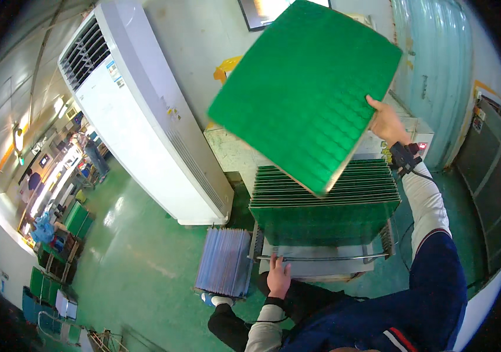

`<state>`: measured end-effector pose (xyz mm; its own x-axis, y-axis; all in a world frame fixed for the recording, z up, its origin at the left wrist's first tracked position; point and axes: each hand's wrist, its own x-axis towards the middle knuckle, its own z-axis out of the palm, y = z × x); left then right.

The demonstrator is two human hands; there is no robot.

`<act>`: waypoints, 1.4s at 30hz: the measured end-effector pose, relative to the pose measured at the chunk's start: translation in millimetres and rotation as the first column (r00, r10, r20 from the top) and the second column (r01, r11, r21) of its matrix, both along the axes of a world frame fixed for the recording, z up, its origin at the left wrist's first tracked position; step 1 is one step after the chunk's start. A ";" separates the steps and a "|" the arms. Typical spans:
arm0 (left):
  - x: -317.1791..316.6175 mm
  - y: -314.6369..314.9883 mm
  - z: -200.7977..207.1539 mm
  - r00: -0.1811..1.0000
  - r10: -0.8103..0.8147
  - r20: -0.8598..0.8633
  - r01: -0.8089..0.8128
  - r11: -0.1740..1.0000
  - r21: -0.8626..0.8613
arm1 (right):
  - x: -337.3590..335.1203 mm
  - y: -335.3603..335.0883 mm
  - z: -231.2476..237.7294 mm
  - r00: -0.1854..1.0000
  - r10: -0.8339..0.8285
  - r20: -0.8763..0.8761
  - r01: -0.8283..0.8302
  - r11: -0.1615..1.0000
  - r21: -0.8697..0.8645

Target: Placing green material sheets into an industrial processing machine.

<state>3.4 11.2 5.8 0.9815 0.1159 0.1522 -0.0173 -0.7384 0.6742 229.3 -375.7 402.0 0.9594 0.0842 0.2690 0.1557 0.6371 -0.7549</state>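
My right hand (388,122) is closed on the right edge of a large green panel (306,88), thumb on its face. The panel is held up and tilted, its lower corner over a rack of upright green panels (326,222). A row of faint raised marks runs along its right part. Low at the front of the rack is a metal rod (332,258). My left hand (278,281) is at the rod's left end with fingers stretched and apart; whether the fingertips touch the rod I cannot tell.
Left of the rack stands another rack of thin bluish panels (222,261) on the green floor. A tall white air conditioner (144,111) rises beyond it. Behind the panels is a pale bench (233,146); a dark grey board (488,170) stands at right. People work far left.
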 end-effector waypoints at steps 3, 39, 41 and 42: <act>0.2 1.3 -8.3 0.998 0.011 0.058 -0.014 0.999 0.047 | 32.1 7.2 -31.6 0.999 0.039 0.006 -0.038 0.995 -0.097; 4.5 -4.4 2.1 0.999 -0.017 -0.050 0.014 0.999 -0.047 | 171.8 74.4 -178.1 0.946 -0.255 -0.198 0.050 0.722 -0.690; 6.8 -5.3 -1.3 0.997 -0.022 -0.068 0.017 0.998 -0.060 | 180.4 74.5 -173.6 0.955 -0.273 -0.116 0.105 0.677 -0.728; 4.9 -2.8 -8.0 0.998 -0.019 -0.055 0.017 0.999 -0.038 | 184.6 81.4 -165.9 0.940 -0.329 0.091 0.248 0.473 -0.845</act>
